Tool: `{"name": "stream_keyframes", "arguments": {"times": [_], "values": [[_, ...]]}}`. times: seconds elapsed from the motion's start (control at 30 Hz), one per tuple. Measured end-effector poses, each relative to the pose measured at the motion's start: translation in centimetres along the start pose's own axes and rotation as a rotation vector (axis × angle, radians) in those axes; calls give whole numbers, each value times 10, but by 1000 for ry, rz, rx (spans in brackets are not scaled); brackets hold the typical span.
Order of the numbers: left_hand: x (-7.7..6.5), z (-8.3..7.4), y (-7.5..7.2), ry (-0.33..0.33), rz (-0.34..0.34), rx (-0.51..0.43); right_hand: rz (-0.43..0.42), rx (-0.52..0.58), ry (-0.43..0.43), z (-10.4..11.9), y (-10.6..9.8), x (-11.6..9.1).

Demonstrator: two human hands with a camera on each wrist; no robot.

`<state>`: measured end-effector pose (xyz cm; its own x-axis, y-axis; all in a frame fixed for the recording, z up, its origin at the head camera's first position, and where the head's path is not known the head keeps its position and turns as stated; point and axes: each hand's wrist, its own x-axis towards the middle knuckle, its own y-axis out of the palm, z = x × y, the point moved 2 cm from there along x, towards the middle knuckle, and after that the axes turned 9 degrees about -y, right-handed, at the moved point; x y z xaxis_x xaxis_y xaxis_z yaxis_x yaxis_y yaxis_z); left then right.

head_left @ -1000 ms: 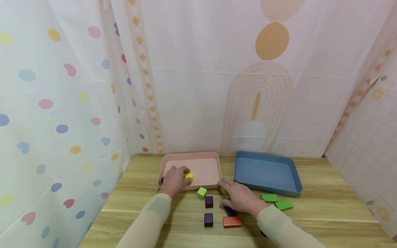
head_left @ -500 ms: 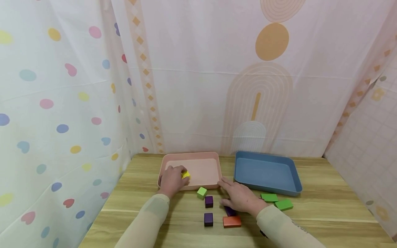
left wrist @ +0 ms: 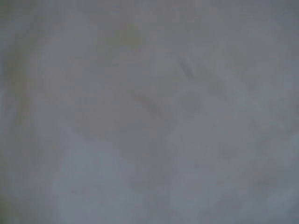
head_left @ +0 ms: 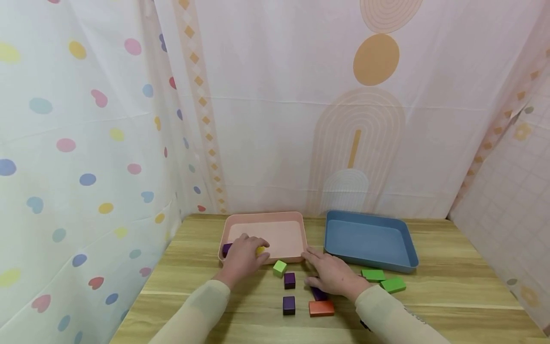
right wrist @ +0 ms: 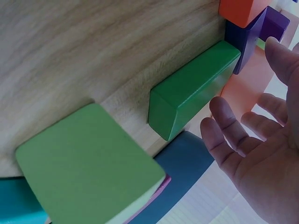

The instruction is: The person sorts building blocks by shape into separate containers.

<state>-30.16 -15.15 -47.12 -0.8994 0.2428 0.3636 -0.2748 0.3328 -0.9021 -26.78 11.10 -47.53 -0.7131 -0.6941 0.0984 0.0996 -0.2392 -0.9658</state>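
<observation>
My left hand point(head_left: 244, 258) is over the front left of the pink tray point(head_left: 296, 215), thumb and fingers apart. A yellow block point(head_left: 260, 250) shows partly in the gap between them, mostly covered by the fingers. Behind the hand, a purple block point(head_left: 226, 249) lies in the tray's left corner. My right hand point(head_left: 332, 274) reaches the tray's front right corner with its fingertips. In the right wrist view its fingers point(right wrist: 224, 116) are loosely bent, with nothing in them. Beneath this hand a dark purple block point(head_left: 318, 294) is partly hidden. The left wrist view is a grey blur.
A blue tray point(head_left: 369, 241) stands at the right. On the wooden table lie a light green cube point(head_left: 280, 268), two purple cubes, one of them nearer point(head_left: 289, 305), an orange block point(head_left: 321, 308) and green blocks point(head_left: 393, 284). Patterned curtains point(head_left: 266, 143) enclose the table.
My left hand first shifts left with the yellow block, then back towards me and slightly right, its fingers reaching past the block. The purple block in the tray shows again. My right hand stays put.
</observation>
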Motion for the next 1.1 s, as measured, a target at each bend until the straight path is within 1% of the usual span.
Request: {"name": "stream_keyframes", "arguments": {"times": [0.1, 0.17, 0.23, 0.37, 0.47, 0.6, 0.83, 0.9, 1.0, 1.1], "values": [[-12, -10, -2, 104, 3, 3, 0, -3, 0, 0, 0, 0], [-21, -17, -4, 160, 16, 3, -1, -2, 3, 0, 0, 0], [-30, -22, -5, 194, 49, 1, 1, 0, 5, 1, -1, 0], [-44, -32, -9, 240, 124, -40, 9, 4, 10, 1, -1, 0], [-52, -39, -13, 259, 170, -91, 8, -2, 11, 1, -1, 0], [-60, -47, -16, 274, 205, -136, 2, -1, 3, 1, -1, 0], [-66, -54, -8, 332, 222, -143, -6, 0, -4, 0, 0, -1], [-68, -55, -5, 335, 237, -144, -5, -1, -4, 0, 0, -1], [-72, -55, -2, 322, 265, -140, -4, 0, -4, -1, 1, 0], [-75, -54, 0, 290, 309, -139, 1, 2, -4, -1, 1, 0]]}}
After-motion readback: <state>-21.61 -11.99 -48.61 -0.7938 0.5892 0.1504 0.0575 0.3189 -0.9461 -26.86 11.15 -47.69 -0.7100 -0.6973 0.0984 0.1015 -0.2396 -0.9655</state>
